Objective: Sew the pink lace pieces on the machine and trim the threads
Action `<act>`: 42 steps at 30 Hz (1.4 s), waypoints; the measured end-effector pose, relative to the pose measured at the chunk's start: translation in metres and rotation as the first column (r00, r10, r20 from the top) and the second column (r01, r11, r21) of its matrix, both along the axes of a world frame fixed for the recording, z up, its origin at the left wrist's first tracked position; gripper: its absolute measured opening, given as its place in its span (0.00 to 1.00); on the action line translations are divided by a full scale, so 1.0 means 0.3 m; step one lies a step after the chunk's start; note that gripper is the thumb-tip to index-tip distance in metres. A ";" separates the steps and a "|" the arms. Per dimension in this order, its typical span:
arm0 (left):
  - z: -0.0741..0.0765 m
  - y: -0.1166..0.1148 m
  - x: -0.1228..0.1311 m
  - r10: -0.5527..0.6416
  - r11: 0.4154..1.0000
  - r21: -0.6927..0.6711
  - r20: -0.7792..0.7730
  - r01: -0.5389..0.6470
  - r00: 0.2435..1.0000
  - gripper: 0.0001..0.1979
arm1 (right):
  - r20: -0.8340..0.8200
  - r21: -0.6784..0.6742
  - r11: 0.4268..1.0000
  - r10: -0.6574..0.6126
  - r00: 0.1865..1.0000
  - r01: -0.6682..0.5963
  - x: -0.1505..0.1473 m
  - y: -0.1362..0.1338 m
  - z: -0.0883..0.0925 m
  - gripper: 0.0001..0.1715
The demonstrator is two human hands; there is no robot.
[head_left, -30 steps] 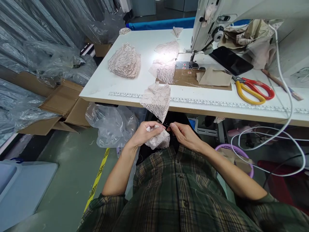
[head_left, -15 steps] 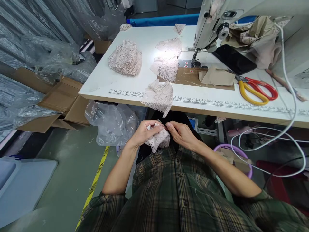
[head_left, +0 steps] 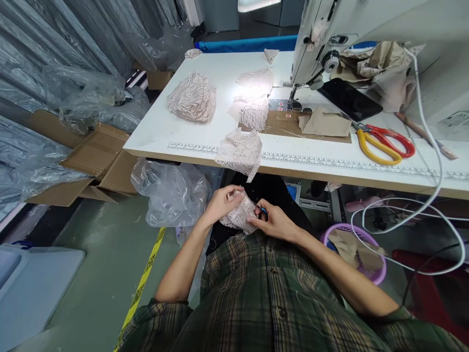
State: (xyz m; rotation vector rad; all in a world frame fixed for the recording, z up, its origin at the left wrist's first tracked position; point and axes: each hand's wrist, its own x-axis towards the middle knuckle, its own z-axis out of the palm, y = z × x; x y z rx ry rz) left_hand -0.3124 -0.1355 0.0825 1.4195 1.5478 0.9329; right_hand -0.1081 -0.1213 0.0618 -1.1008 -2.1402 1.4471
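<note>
Over my lap, my left hand [head_left: 224, 203] pinches the upper left of a pale pink lace piece [head_left: 240, 215]. My right hand [head_left: 273, 218] is closed round small thread snips [head_left: 263, 211] with a blue part, mostly hidden by the fingers. Its thumb touches the right side of the lace. Just beyond my hands, another lace piece [head_left: 242, 149] hangs over the table's front edge. More lace [head_left: 254, 112] lies behind it, beside the sewing machine's presser foot [head_left: 292, 100]. A stack of lace pieces [head_left: 193, 98] sits at the table's left.
The white sewing table [head_left: 154, 132] bears a sewing machine [head_left: 311, 44], red-and-yellow-handled scissors [head_left: 384, 144], a black phone [head_left: 350, 99] and a cardboard strip [head_left: 282, 126]. A white cable [head_left: 439, 171] loops down at right above a purple basket [head_left: 381, 274]. Open cardboard boxes [head_left: 97, 151] stand left.
My right hand has moved slightly down and turned, bringing the snips' blue part into view against the lace. The lace has spread out a little. The camera view has tilted slightly upward.
</note>
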 end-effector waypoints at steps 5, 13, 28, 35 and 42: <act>0.023 0.032 0.033 0.124 0.960 0.276 -0.286 -0.042 0.950 0.16 | 0.008 0.184 0.963 -0.200 0.980 0.195 0.027 0.040 0.056 0.15; 0.080 0.006 0.147 0.043 0.843 0.494 -0.456 0.212 0.889 0.12 | -0.304 0.122 0.910 -0.346 0.888 0.396 0.017 0.097 0.170 0.17; 0.079 0.005 0.047 -0.284 0.940 0.264 0.260 0.215 0.923 0.24 | -0.304 0.164 0.985 -0.001 0.953 0.053 0.023 -0.015 0.180 0.08; 0.075 -0.034 0.060 -0.168 0.985 0.102 0.456 0.136 0.874 0.10 | -0.221 0.074 0.997 0.009 0.975 0.007 0.058 0.028 0.176 0.20; 0.081 -0.041 0.050 -0.087 0.996 0.010 0.396 0.090 0.914 0.14 | -0.096 0.120 0.993 0.017 0.995 -0.005 0.007 0.106 0.163 0.30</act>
